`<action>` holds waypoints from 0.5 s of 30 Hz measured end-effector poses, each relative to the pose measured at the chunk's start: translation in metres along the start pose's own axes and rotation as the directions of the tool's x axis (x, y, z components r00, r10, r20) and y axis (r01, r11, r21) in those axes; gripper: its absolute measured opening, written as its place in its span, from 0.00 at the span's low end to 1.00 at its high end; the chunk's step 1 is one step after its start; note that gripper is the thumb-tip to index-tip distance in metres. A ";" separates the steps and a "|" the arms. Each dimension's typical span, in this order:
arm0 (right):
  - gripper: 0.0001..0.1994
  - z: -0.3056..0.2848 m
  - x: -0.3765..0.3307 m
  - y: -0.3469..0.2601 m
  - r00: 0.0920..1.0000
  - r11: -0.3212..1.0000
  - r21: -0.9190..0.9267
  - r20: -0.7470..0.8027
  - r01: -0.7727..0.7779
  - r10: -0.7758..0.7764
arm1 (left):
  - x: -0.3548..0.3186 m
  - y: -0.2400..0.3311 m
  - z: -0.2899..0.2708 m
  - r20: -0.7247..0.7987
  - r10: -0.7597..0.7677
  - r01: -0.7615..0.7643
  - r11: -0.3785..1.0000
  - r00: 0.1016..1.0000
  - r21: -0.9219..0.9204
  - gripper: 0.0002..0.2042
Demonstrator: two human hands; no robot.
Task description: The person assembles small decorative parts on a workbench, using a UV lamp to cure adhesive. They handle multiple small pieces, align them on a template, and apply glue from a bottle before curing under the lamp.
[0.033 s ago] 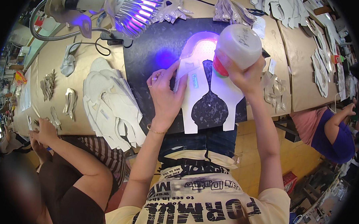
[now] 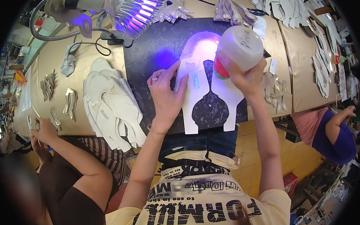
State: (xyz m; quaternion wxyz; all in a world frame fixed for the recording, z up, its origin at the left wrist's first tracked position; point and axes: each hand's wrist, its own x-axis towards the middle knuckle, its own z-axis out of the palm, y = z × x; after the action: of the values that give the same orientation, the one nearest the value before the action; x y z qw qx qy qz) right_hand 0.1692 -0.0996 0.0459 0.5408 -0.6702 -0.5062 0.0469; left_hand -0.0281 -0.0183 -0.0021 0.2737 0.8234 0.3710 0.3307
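A white shoe-upper piece (image 2: 205,97) lies flat on a black mat (image 2: 153,53), lit violet at its far end by a lamp. My left hand (image 2: 166,95) presses down on the piece's left side, fingers spread. My right hand (image 2: 242,75) grips a translucent white squeeze bottle (image 2: 239,48) with a red and green collar, tipped nozzle-down over the piece's right side.
A gooseneck lamp (image 2: 135,8) with violet lights hangs over the mat. A stack of white cut pieces (image 2: 111,107) lies left of the mat. More cut pieces (image 2: 275,90) sit right and along the far edge. One person (image 2: 66,173) works at my left, another (image 2: 333,130) at my right.
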 end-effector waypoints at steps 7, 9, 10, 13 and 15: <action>0.20 -0.005 -0.011 0.002 0.993 0.992 -0.056 0.041 0.117 -0.115 | 0.000 0.000 0.000 -0.004 0.008 -0.008 1.000 1.000 -0.003 0.20; 0.21 -0.005 -0.015 0.000 0.995 0.994 -0.048 0.036 0.100 -0.098 | 0.000 0.000 0.000 -0.004 0.015 -0.015 1.000 1.000 0.000 0.20; 0.21 -0.005 -0.017 -0.001 0.990 0.988 -0.072 0.044 0.137 -0.134 | 0.000 0.000 0.000 -0.003 0.018 -0.018 1.000 1.000 0.002 0.20; 0.19 -0.007 -0.023 -0.007 0.993 0.992 -0.054 0.053 0.110 -0.107 | -0.001 -0.001 0.000 -0.005 0.020 -0.020 1.000 1.000 0.005 0.20; 0.13 -0.010 -0.029 -0.013 0.995 0.996 0.051 0.067 -0.077 0.074 | -0.001 0.000 0.000 -0.005 0.022 -0.022 1.000 1.000 0.005 0.20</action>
State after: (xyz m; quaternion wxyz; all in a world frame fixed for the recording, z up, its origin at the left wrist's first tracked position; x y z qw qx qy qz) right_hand 0.1526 -0.1288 0.0458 0.5394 -0.6724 -0.4964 0.1026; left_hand -0.0288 -0.0190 -0.0028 0.2672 0.8273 0.3636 0.3347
